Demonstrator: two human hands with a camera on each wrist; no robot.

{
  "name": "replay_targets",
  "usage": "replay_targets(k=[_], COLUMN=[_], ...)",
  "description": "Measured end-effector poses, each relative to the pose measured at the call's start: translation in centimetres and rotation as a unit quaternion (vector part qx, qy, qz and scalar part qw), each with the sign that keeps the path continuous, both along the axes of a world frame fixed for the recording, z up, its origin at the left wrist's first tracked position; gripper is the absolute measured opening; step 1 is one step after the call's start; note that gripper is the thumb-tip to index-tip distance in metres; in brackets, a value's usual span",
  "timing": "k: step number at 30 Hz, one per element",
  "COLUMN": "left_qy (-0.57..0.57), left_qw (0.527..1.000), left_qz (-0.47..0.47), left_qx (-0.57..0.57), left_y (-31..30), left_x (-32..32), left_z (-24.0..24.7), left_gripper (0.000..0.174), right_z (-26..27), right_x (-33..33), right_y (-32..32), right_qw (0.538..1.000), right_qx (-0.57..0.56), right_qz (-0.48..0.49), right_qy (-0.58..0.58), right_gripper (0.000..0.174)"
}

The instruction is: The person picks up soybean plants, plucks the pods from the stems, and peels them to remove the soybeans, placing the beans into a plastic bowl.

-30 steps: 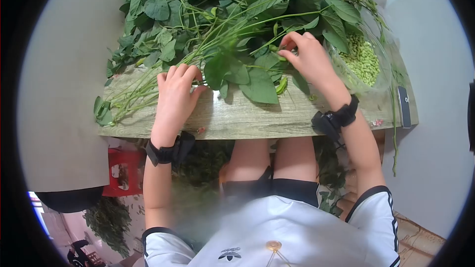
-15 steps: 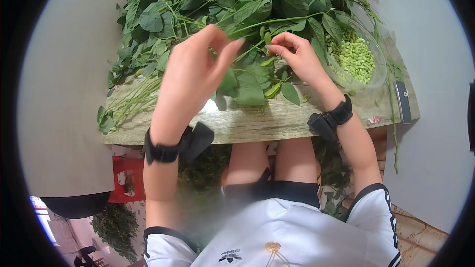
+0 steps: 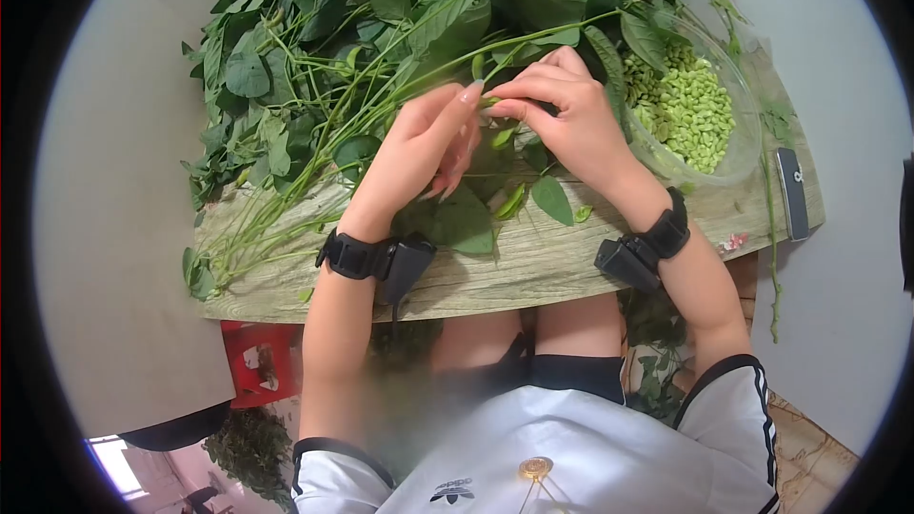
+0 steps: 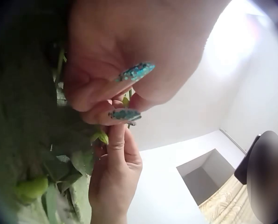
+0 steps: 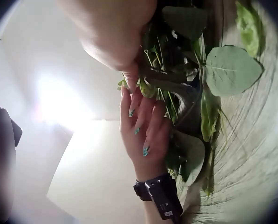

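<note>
The left hand (image 3: 424, 148) and the right hand (image 3: 571, 109) meet fingertip to fingertip over the bean plants (image 3: 333, 67). Between them is a small green bean pod (image 3: 490, 103), pinched by thumb and finger from both sides and largely covered by the fingertips. In the right wrist view the left hand (image 5: 146, 126) reaches up to the right fingertips, with green pods hanging close by. Glittery blue-green nails (image 4: 136, 71) show on the left hand, its other fingers bent loosely. Another pod (image 3: 511, 202) lies just below the hands, beside a loose leaf (image 3: 552, 200).
A clear plastic bowl (image 3: 747, 138) of shelled green beans (image 3: 700, 119) stands right of the right hand. A phone (image 3: 792, 195) lies at the right edge of the wooden table (image 3: 381, 295). Long stems spread over the left side. Below the table is a red stool (image 3: 257, 362).
The left hand has left the stems at lower left, lifted, and swung right to meet the right hand at the pod. The right hand stays close to the pods, shifting slightly.
</note>
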State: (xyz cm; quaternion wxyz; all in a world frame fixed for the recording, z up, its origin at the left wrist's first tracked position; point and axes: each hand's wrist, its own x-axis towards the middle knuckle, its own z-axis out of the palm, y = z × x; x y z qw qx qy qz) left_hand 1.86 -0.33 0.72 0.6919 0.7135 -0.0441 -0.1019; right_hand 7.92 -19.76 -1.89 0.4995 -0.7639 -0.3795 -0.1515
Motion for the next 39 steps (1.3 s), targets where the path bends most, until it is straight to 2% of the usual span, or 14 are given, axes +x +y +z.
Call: replay_targets(k=[12,22,28,29,32,34,35,37,39], left_qy=[0.042,0.048,0.010,-0.040,-0.194,-0.283,-0.284,-0.387,-0.346], left_qw=[0.995,0.996,1.000,0.998,0.960,0.907,0.905,0.785,0.788], left_qz=[-0.047,-0.047,-0.017,0.012,0.135,0.165,0.169,0.230,0.251], left_qx=[-0.075,-0.062,-0.001,0.047,0.149,0.263,0.267,0.425,0.443], left_y=[0.1,-0.1,-0.1,0.1,1.1,2.8,3.6,5.2,7.3], left_x=[-0.2,-0.4,-1.1,-1.6,-4.2,-6.5,-7.7,-10.2,-12.7], left_z=[-0.3,-0.3,0.5,1.3,3.1,4.4,4.7,4.7,3.5], left_gripper=[0.023,0.022,0.029,0.028,0.019,0.021,0.021,0.031,0.037], right_z=[0.1,0.0,-0.2,-0.1,0.7,1.2,1.5,2.6,3.5], right_x=[-0.6,-0.7,-0.7,-0.7,-0.5,-0.5,-0.3,-0.5,-0.3], right_y=[-0.3,-0.3,-0.3,-0.4,-0.6,-0.3,-0.2,0.2,0.5], right_qw=[1.000,1.000,0.999,1.000,0.999,0.984,0.986,0.985,0.984], right_qx=[0.005,-0.004,0.003,0.011,0.019,0.103,0.114,0.122,0.138], right_qz=[0.002,0.000,0.001,-0.011,-0.029,0.004,0.020,0.025,0.038], right_qy=[0.001,-0.023,-0.038,-0.023,-0.004,0.146,0.124,0.120,0.107], right_gripper=[0.015,0.016,0.015,0.015,0.015,0.017,0.018,0.018,0.018])
